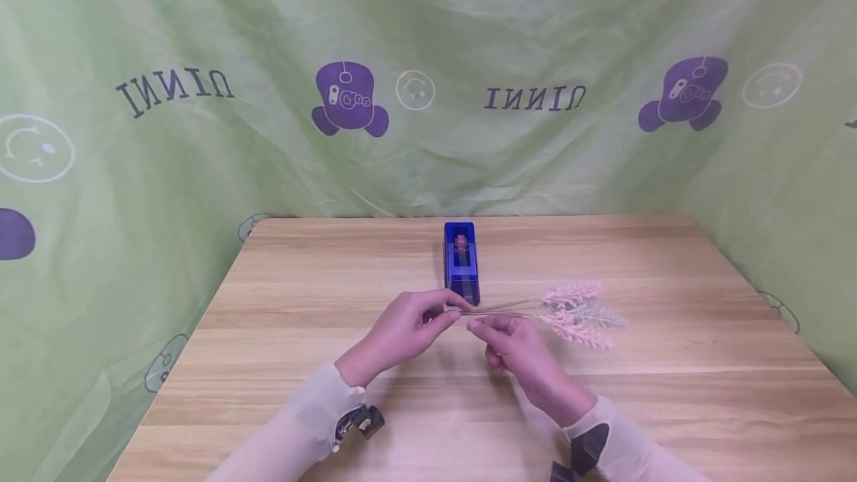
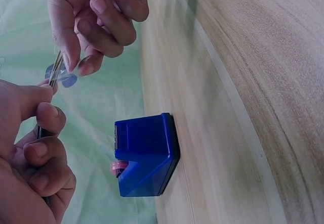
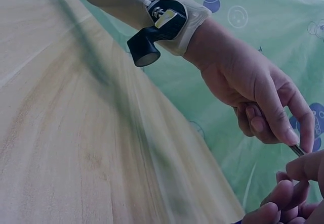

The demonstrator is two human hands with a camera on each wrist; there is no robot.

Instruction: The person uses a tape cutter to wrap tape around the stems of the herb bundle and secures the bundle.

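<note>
My left hand (image 1: 405,327) pinches the thin stems (image 1: 512,306) of several artificial flowers between thumb and fingers. Pink flower heads (image 1: 574,330) and a pale grey-white one (image 1: 594,312) point right, above the wooden table. Close by on the right, my right hand (image 1: 527,364) has its thumb and forefinger at the stems. The left wrist view shows a small piece of clear tape (image 2: 63,76) pinched there, against the stems. Just beyond the left fingertips stands a blue tape dispenser (image 1: 462,271), with a pink-cored roll (image 2: 119,168) in it.
The wooden table (image 1: 321,266) reaches back to a green curtain (image 1: 455,13) with purple and white prints, which also hangs at both sides. Each sleeved wrist carries a small black camera (image 1: 361,419).
</note>
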